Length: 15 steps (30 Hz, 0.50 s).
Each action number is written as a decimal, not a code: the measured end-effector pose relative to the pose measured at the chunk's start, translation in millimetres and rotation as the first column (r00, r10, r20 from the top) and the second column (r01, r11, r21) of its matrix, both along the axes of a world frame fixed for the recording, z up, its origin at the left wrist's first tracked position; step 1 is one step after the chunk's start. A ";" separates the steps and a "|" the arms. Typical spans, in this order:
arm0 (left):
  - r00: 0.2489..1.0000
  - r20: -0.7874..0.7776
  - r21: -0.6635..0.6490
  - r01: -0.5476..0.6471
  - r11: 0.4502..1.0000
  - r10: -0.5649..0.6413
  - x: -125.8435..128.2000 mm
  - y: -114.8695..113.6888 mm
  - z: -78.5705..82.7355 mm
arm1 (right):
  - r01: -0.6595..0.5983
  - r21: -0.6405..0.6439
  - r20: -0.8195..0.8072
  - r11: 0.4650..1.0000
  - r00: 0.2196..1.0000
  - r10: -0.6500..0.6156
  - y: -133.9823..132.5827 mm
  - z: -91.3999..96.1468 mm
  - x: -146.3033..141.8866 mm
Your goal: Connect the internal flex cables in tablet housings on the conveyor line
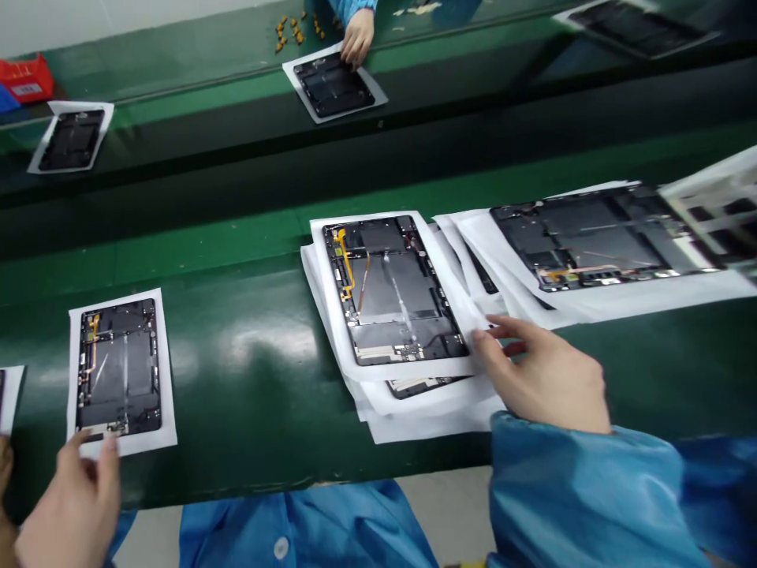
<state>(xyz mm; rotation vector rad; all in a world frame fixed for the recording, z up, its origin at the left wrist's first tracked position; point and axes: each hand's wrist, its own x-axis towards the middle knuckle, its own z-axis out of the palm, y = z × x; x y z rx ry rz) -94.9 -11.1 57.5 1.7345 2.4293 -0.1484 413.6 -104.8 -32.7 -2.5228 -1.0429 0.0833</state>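
Note:
An opened tablet body [395, 290] with its insides showing lies on white sheets atop a stack [414, 406] in the middle of the green belt. My right hand [544, 375] rests at the stack's right edge, fingers apart, its fingertips touching the top sheet's corner. A second opened tablet [120, 366] lies on its own white sheet at the left. My left hand [74, 505] reaches up to that sheet's near edge, thumb and fingertips touching the paper.
Further tablets on white sheets overlap at the right [591, 237], beside a white rack [718, 201]. Across the belt [248, 355] a co-worker's hand [358, 35] touches another tablet [333, 83]. A red bin [27, 77] and small orange parts [292, 30] sit at the back.

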 end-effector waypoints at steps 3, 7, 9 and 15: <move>0.917 0.279 -0.154 0.336 0.929 -0.285 88.8 2.4 -5.0 | 0.014 -0.034 -0.097 0.999 0.995 -0.017 3.9 2.2 0.3; 0.552 0.723 -0.070 0.656 0.751 -0.415 206.9 23.9 -35.8 | 0.023 -0.028 -0.145 0.999 0.989 -0.027 10.7 0.3 5.6; 0.499 0.781 -0.062 0.660 0.749 -0.376 250.0 34.8 -51.6 | 0.009 0.023 -0.124 1.000 0.992 -0.006 12.1 -5.3 9.5; 0.509 0.722 0.038 0.648 0.761 -0.469 297.2 41.6 -59.5 | -0.099 0.274 -0.005 0.957 0.994 0.105 16.0 -29.0 11.4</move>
